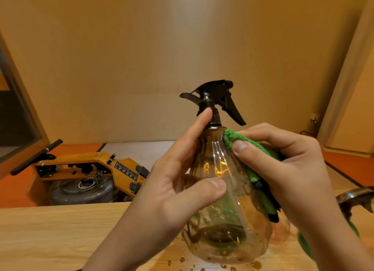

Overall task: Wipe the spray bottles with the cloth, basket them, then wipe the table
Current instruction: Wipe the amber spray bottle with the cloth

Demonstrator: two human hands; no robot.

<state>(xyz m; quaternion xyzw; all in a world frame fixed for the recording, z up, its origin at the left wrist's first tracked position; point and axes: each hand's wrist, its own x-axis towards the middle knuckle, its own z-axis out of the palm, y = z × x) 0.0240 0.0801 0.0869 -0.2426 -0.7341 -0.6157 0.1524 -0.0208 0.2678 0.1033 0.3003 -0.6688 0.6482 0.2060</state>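
The clear spray bottle (222, 230) is in the middle, held upright low over the wooden surface (50, 234); I cannot tell if its bottom touches the wood. It has a black spray top (214, 92) with the trigger pointing right. The left hand (174, 190) holds the bottle from the left, with the thumb curled across its front and one finger up on the black neck. The right hand (287, 169) pinches a green cloth (238, 139) and pushes it against the bottle's right shoulder. The cloth hangs down that side and hides part of the bottle. Little brown drops (256, 264) sit on the wood just under the bottle. Behind it, on the right, a small pinkish bottle (280, 230) peeks out, mostly hidden by the right hand and the cloth. A dark metal thing (352, 196) shows at the right edge, too cut off to tell what it is. Far behind on the left, a wooden rowing machine (85, 169) with a round tank sits on the orange floor (18, 190), by the plain wall (182, 38).
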